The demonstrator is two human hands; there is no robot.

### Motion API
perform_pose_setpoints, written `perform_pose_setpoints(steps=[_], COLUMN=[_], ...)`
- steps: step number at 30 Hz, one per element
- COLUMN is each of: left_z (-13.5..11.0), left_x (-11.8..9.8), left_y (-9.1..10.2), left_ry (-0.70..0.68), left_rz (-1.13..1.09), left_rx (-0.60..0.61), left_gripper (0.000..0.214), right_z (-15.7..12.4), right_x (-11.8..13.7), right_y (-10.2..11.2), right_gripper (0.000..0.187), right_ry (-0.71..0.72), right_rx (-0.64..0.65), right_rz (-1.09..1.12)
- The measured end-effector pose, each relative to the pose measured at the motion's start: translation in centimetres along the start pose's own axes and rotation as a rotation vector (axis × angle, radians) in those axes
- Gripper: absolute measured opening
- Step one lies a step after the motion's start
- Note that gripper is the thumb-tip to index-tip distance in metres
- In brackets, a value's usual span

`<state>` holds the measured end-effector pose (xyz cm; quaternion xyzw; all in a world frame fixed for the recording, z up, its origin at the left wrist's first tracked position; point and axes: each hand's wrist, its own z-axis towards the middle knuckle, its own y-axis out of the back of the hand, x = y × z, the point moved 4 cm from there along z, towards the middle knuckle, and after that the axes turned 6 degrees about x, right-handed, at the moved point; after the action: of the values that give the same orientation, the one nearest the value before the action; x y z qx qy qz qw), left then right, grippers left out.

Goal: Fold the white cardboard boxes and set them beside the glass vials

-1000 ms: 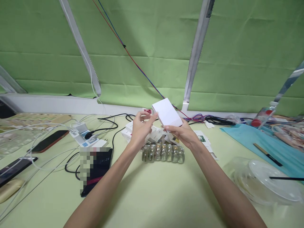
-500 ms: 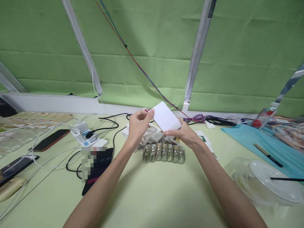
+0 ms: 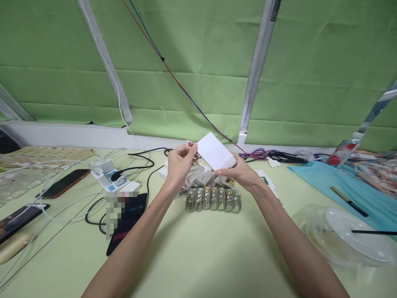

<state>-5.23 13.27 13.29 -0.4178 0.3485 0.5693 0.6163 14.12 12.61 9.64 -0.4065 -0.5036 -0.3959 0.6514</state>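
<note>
At frame centre: one white box (image 3: 216,151), tilted, above the table (image 3: 201,252). Right hand (image 3: 242,171) clasps its lower-right end; left hand (image 3: 180,164) nears closure at its left corner, hold unclear. Best handling: right steady, left light.

Open tabletop (image 3: 214,248), bottle row (image 3: 213,199) behind

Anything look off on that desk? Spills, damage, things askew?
No spill shows, and the held white box looks undamaged. The small boxes behind the row of small clear containers lie in a jumble, at odds with that neat row. On the left, white cables straggle across the desk and over a phone.
</note>
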Motion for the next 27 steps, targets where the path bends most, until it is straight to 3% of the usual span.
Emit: perform_pose_setpoints(steps=[7,13,27], left_z=[-0.4,-1.2,-1.4], left_x=[0.4,0.5,0.7], left_y=[-0.1,-0.6,-0.9], left_ry=[-0.003,-0.047,-0.068], left_rz=[-0.059,-0.073,-0.116], left_rx=[-0.122,-0.226,-0.239], left_gripper=[0.035,0.032,0.032], right_z=[0.1,0.2,0.1], right_x=[0.0,-0.2,-0.1], right_y=[-0.5,-0.8,-2.0], right_gripper=[0.066,0.058,0.054], right_ry=[-0.026,-0.016,0.112], right_rx=[-0.059,-0.083,-0.163], right_rz=[0.219,0.254,0.205])
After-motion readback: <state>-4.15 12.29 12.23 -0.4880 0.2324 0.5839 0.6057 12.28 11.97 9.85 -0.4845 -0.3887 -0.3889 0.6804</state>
